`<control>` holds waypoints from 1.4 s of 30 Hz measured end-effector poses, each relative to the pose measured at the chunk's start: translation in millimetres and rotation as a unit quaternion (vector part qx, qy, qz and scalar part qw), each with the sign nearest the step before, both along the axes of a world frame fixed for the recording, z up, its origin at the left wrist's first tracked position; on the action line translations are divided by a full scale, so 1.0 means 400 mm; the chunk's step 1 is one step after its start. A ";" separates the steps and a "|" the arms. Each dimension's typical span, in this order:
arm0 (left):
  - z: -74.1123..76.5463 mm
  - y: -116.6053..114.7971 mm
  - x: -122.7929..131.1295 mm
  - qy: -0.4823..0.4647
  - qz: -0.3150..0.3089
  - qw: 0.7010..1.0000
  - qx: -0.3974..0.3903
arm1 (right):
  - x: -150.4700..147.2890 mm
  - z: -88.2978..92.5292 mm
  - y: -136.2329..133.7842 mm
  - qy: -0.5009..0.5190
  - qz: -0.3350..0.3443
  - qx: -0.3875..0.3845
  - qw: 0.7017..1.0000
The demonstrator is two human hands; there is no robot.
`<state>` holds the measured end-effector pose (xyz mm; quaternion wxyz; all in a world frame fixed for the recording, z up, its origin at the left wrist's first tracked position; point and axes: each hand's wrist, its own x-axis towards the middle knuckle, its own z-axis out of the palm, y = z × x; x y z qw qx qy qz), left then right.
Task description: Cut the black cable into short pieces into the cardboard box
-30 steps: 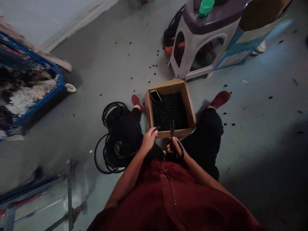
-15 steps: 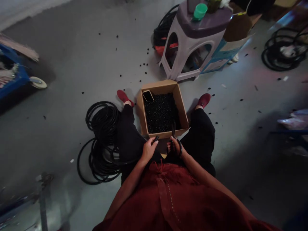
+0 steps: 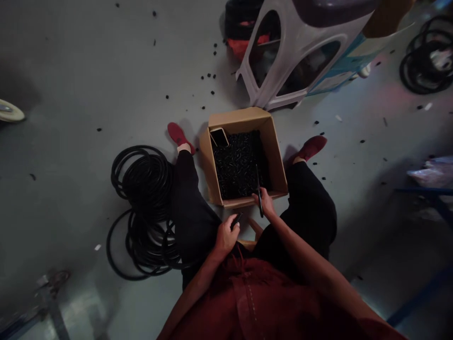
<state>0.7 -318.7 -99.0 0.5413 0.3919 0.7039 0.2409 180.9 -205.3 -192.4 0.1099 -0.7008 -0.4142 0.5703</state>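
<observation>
My left hand [image 3: 227, 234] is closed around a black hose [image 3: 236, 220], whose short end sticks out past the fingers. My right hand [image 3: 265, 202] grips dark scissors [image 3: 260, 200], their blades pointing forward over the near edge of a cardboard box [image 3: 279, 165]. Many small black cut pieces [image 3: 237, 163] fill the box floor, which stands between my feet. A phone-like dark rectangle with a light rim [image 3: 219, 137] lies on the pieces in the far left corner. Left of my leg rests a coil of black hose [image 3: 143, 189]; a strand of it passes across my lap.
Beyond the box stands a plastic stool [image 3: 260, 97], with more black coil [image 3: 242, 21] beside it. Small black bits [image 3: 208, 75] are scattered over the floor. At far right lie another coil [image 3: 412, 71] and a plastic bag [image 3: 433, 172]. A caster wheel [image 3: 12, 111] shows at left.
My right hand with the scissors has moved forward to the box's near edge, away from my left hand. My left hand still holds the hose. The view has shifted closer.
</observation>
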 end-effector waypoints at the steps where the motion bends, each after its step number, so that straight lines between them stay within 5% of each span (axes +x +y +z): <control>1: -0.004 -0.002 -0.002 -0.002 -0.002 1.000 -0.002 | 0.000 -0.013 0.027 -0.051 0.035 0.012 0.998; 4: -0.016 -0.008 -0.002 -0.008 -0.006 1.000 0.003 | -0.008 -0.045 0.068 -0.162 0.151 0.024 0.975; 9: -0.029 -0.024 0.006 -0.002 -0.006 1.000 0.015 | -0.028 -0.073 0.029 -0.234 0.304 0.011 0.923; 16: -0.030 -0.029 0.031 0.029 -0.002 0.999 0.037 | -0.039 -0.072 -0.064 -0.231 0.366 -0.002 0.901; 23: -0.011 -0.051 0.072 0.049 -0.016 0.997 0.061 | -0.024 -0.060 -0.193 -0.129 0.304 -0.057 0.942; 28: -0.013 -0.066 0.090 0.044 0.008 0.996 0.078 | 0.019 -0.028 -0.194 -0.020 0.192 -0.068 0.979; 36: -0.053 -0.055 0.097 -0.027 0.083 0.994 0.073 | 0.156 0.134 -0.264 0.147 0.023 0.007 0.989; 42: 0.034 -0.060 0.094 -0.084 0.089 0.989 0.078 | 0.179 0.245 -0.357 0.174 0.021 0.077 0.982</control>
